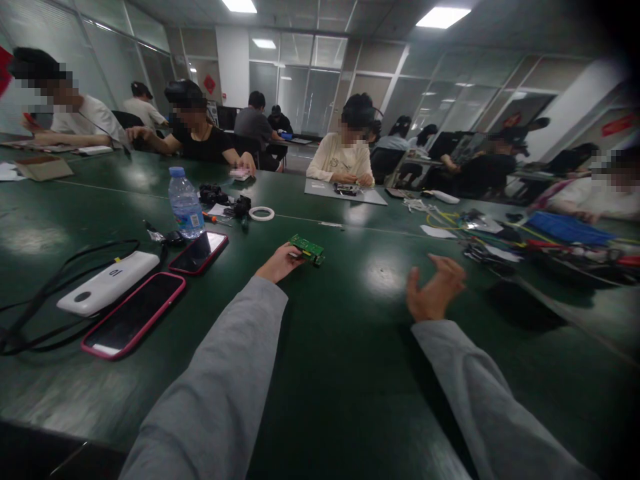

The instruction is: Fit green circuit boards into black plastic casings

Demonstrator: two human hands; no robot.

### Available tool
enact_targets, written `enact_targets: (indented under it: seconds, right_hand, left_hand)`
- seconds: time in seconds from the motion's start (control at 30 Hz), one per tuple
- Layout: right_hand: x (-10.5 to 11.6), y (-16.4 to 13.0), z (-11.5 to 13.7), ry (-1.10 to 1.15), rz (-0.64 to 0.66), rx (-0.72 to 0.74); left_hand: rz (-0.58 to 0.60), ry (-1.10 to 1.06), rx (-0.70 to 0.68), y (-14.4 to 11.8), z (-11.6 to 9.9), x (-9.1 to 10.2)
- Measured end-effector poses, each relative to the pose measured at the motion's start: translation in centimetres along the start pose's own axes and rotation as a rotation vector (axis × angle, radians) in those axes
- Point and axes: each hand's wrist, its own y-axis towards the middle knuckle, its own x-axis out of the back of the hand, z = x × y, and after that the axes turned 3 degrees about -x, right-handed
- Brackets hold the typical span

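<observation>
My left hand (281, 264) grips a green circuit board (309, 249) by its left end, holding it tilted over the dark green table (345, 353). Small components show on the board's face, though too small to name. To the right, my right hand (436, 288) is raised above the table with its fingers apart and nothing in it. It is well away from the board. Grey sleeves cover both forearms.
Left of my arm lie two phones (136, 315) (199, 253), a white power bank (109, 283) with black cords, and a water bottle (186, 205). A white ring (261, 213) lies beyond. Cables and a blue tray (570, 229) crowd the right. Several people sit around.
</observation>
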Motion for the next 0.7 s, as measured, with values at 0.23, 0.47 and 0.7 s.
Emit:
enact_targets:
  seconds: [0.23,0.47,0.7]
  right_hand:
    - [-5.0,-2.4,17.1,0.43,0.474,0.191]
    - [-7.6,-2.1,15.4,0.678,0.669,-0.111]
    - [-5.3,2.0,6.2,0.88,0.871,-0.529]
  left_hand:
    - [0.09,0.111,-0.079,-0.3,0.5,-0.7]
    - [0.176,0.097,0.054,-0.4,-0.1,-1.0]
    - [0.319,0.138,0.173,-0.8,-0.5,-0.7]
